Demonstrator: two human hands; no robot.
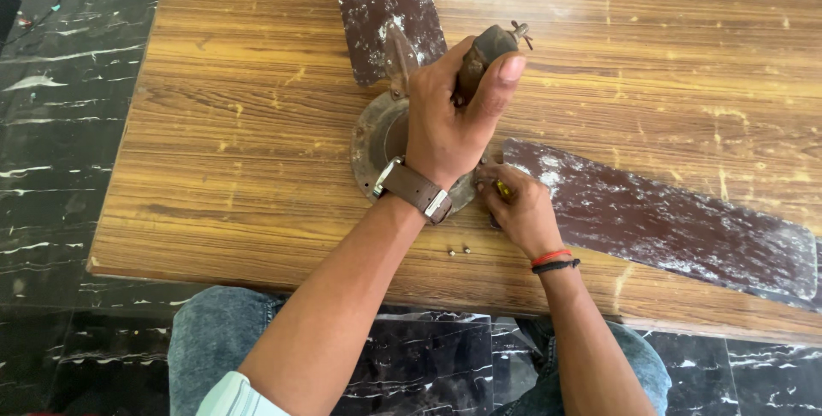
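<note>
A dusty ceiling fan motor is laid on the wooden bench, near its front edge, with one brown blade pointed away. The fan's upright rod is clamped by the left hand, on whose wrist a brown-strapped watch is worn. Two small screws are seen just in front. The right hand is closed on what seems to be a yellow-handled tool, mostly hidden, at the root of a second blade.
</note>
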